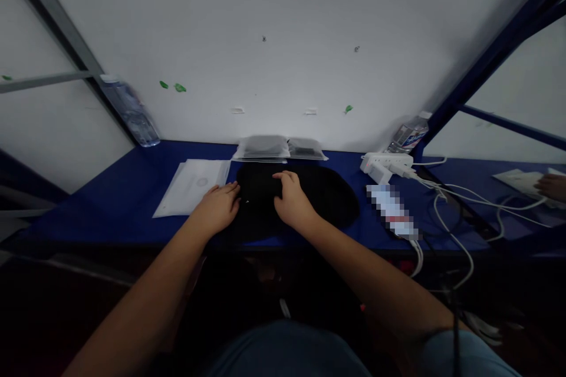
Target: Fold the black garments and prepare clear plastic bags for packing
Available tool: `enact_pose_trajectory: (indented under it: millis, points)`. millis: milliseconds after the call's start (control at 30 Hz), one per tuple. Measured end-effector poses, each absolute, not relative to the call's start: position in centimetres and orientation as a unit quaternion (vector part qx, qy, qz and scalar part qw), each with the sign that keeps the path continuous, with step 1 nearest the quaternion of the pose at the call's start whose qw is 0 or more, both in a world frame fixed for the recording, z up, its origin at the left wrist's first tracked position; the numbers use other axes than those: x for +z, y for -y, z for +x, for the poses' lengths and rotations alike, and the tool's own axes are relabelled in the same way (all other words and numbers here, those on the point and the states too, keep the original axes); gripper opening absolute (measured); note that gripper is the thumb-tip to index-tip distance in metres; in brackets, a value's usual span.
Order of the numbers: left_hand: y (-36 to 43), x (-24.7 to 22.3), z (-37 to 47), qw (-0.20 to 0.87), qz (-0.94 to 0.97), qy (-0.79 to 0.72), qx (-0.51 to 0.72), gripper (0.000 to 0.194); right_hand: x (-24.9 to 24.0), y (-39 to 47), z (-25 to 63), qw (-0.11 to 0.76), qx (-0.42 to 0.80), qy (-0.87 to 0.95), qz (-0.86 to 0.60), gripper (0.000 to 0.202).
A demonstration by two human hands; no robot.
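Black soft cloth: here it is, the black cloth (260, 212), spread mid-desk under both hands, its near side right by the front edge.
Blue flat desk: bare desk (101, 200) shows at far left, and a narrow strip between cloth and phone.
Left border: translucent white plastic bags (190, 188) lie just beside the left hand.
Back border: two filled clear plastic pouches (263, 146) sit between cloth and white wall.
Right border: a pixelated-screen phone (391, 209), a white power strip (387, 160) and white cables crowd that side.
Left hand (219, 206): palm down on the cloth's left edge, fingers extended, grip loose.
Right hand (292, 199): on the cloth, fingers bent leftward, thumb and forefinger apart.
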State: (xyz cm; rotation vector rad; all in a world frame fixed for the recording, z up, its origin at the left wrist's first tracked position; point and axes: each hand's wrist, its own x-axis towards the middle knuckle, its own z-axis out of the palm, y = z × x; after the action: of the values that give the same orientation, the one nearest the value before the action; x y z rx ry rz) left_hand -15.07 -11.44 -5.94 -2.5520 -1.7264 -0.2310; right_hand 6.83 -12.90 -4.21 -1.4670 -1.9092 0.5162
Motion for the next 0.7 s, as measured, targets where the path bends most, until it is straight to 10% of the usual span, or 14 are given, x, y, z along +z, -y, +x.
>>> enact_pose_trajectory:
  millis: [233,700]
  points:
    - [11.7,-5.4,-15.0,0.031,-0.828,0.555,-0.073,0.041,-5.4,12.0,5.2,0.419,0.202,0.687,-0.558,0.051]
    - [11.5,-5.9,-15.5,0.014,-0.839,0.528,-0.132,0.054,-2.1,13.4,4.3,0.183,-0.018,0.846,-0.501,0.053]
